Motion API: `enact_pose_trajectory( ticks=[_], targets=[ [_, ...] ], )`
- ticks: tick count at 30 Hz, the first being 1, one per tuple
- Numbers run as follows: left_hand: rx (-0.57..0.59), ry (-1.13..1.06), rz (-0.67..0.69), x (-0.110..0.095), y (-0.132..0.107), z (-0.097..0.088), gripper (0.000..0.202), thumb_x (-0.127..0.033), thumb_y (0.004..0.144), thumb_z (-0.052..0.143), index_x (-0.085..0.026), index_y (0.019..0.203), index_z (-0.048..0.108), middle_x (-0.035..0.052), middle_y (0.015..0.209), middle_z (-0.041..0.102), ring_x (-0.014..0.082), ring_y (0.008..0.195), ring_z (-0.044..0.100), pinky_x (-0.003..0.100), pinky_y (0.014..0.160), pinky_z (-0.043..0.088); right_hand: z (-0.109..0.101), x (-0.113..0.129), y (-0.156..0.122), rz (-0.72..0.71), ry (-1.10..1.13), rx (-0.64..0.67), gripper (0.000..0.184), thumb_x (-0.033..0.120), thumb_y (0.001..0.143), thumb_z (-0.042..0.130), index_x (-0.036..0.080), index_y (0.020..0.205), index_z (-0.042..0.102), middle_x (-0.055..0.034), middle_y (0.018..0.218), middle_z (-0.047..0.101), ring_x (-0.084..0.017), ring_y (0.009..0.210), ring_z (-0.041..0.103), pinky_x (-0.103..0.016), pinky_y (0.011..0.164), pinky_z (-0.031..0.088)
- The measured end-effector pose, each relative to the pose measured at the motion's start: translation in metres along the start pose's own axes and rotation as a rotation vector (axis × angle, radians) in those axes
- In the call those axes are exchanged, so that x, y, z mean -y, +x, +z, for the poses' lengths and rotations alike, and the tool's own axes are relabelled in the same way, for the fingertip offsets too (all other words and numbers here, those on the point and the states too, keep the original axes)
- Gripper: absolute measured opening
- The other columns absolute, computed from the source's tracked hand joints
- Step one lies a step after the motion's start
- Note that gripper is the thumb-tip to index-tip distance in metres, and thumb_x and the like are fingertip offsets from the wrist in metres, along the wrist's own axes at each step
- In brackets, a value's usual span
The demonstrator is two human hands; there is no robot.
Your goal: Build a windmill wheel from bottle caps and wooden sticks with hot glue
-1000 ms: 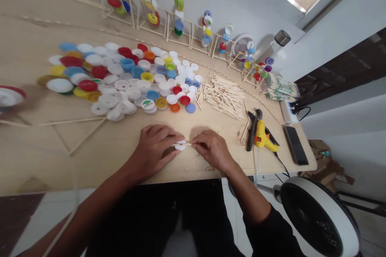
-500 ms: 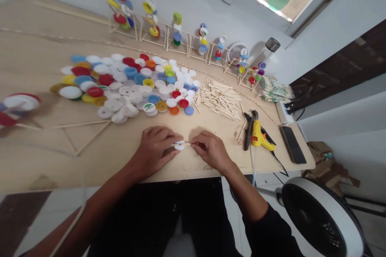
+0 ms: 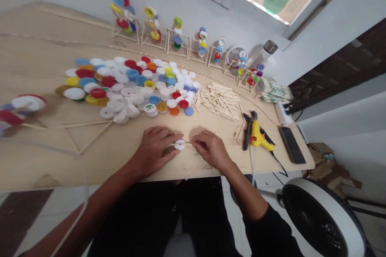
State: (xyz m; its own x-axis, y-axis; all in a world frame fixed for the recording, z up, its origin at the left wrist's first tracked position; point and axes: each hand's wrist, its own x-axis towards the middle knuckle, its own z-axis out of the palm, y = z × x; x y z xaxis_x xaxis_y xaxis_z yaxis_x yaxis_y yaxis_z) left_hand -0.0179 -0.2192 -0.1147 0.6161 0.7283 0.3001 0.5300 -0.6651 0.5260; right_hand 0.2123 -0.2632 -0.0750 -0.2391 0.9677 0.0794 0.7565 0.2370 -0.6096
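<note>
White cap (image 3: 179, 147) and stick (image 3: 188, 143) between two hands

The cap sits just above or on the near middle of the surface (image 3: 193, 166); which, I cannot tell. The left hand (image 3: 155, 146) is partly closed, its thumb and fingers pinching the cap's left side. The right hand (image 3: 211, 147) is nearly closed, fingertips gripping the stick, which reaches left to the cap; whether they are joined is too small to tell.

Beyond the left hand spreads a pile of caps (image 3: 127, 91), mostly white, with red, blue, yellow and orange among them. Right of it lie loose sticks (image 3: 221, 98). Farther right are a yellow glue gun (image 3: 256, 135) and a phone (image 3: 291, 144). To the left, a stick triangle (image 3: 96, 137) lies flat near a blurred cap model (image 3: 25, 106). Along the far edge stand cap wheels (image 3: 177, 39) on stick frames, with a small fan (image 3: 237, 54) and a bottle (image 3: 265, 53) behind the right-hand ones.
</note>
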Motion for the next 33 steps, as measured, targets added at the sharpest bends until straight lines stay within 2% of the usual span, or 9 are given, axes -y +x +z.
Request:
enact_pose_trajectory(
  ticks=[2, 5, 9, 13, 16, 28, 33],
  targets=[
    [-0.037, 0.033, 0.025, -0.002, -0.005, 0.0, 0.036, -0.039, 0.094, 0.052, -0.029, 0.126, 0.064, 0.0087, 0.117, 0.072, 0.0298, 0.112, 0.061, 0.05, 0.097, 0.041, 0.0, 0.001, -0.003, -0.012, 0.009, -0.057, 0.013, 0.014, 0.093, 0.061, 0.02, 0.097, 0.073, -0.004, 0.091, 0.068, -0.017, 0.086, 0.064, -0.027, 0.081, 0.049],
    [-0.154, 0.135, 0.037, -0.01, -0.019, 0.003, 0.042, -0.033, 0.095, 0.051, -0.031, 0.136, 0.057, 0.011, 0.13, 0.068, 0.0343, 0.125, 0.055, 0.055, 0.102, 0.039, 0.0, 0.004, -0.009, -0.031, -0.008, -0.13, 0.017, 0.015, 0.096, 0.056, 0.019, 0.1, 0.072, -0.0062, 0.094, 0.069, -0.018, 0.091, 0.064, -0.029, 0.084, 0.05],
    [-0.208, 0.231, 0.03, -0.022, -0.036, 0.01, 0.053, -0.029, 0.094, 0.052, -0.032, 0.146, 0.048, 0.0138, 0.143, 0.06, 0.0391, 0.136, 0.046, 0.062, 0.107, 0.035, 0.005, 0.017, -0.019, -0.103, -0.182, -0.186, 0.023, 0.019, 0.098, 0.052, 0.02, 0.108, 0.073, -0.0099, 0.104, 0.07, -0.023, 0.1, 0.06, -0.037, 0.089, 0.049],
    [-0.193, 0.287, 0.01, -0.028, -0.04, 0.01, 0.055, -0.027, 0.093, 0.055, -0.031, 0.146, 0.048, 0.0139, 0.143, 0.061, 0.0406, 0.137, 0.045, 0.064, 0.107, 0.034, 0.017, 0.026, -0.024, -0.212, -0.367, -0.215, 0.025, 0.022, 0.1, 0.054, 0.021, 0.118, 0.071, -0.0117, 0.122, 0.068, -0.027, 0.117, 0.053, -0.044, 0.098, 0.043],
    [-0.195, 0.294, 0.021, -0.03, -0.039, 0.009, 0.054, -0.026, 0.093, 0.055, -0.033, 0.146, 0.049, 0.0122, 0.141, 0.063, 0.0405, 0.136, 0.047, 0.064, 0.107, 0.035, 0.025, 0.026, -0.026, -0.257, -0.432, -0.248, 0.026, 0.022, 0.099, 0.057, 0.022, 0.122, 0.07, -0.0121, 0.128, 0.065, -0.028, 0.124, 0.05, -0.046, 0.102, 0.041],
    [-0.178, 0.376, 0.042, -0.03, -0.039, 0.009, 0.055, -0.024, 0.091, 0.058, -0.031, 0.145, 0.051, 0.014, 0.139, 0.064, 0.044, 0.132, 0.05, 0.066, 0.103, 0.038, 0.035, 0.014, -0.029, -0.244, -0.461, -0.228, 0.032, 0.021, 0.099, 0.059, 0.026, 0.129, 0.067, -0.0121, 0.135, 0.063, -0.029, 0.132, 0.048, -0.049, 0.109, 0.038],
    [-0.177, 0.311, 0.01, -0.03, -0.039, 0.009, 0.055, -0.024, 0.091, 0.059, -0.035, 0.145, 0.052, 0.0116, 0.14, 0.064, 0.0435, 0.133, 0.05, 0.067, 0.105, 0.035, 0.036, 0.011, -0.028, -0.229, -0.433, -0.193, 0.032, 0.02, 0.098, 0.06, 0.028, 0.127, 0.068, -0.0096, 0.136, 0.064, -0.028, 0.135, 0.048, -0.049, 0.112, 0.037]
  ],
)
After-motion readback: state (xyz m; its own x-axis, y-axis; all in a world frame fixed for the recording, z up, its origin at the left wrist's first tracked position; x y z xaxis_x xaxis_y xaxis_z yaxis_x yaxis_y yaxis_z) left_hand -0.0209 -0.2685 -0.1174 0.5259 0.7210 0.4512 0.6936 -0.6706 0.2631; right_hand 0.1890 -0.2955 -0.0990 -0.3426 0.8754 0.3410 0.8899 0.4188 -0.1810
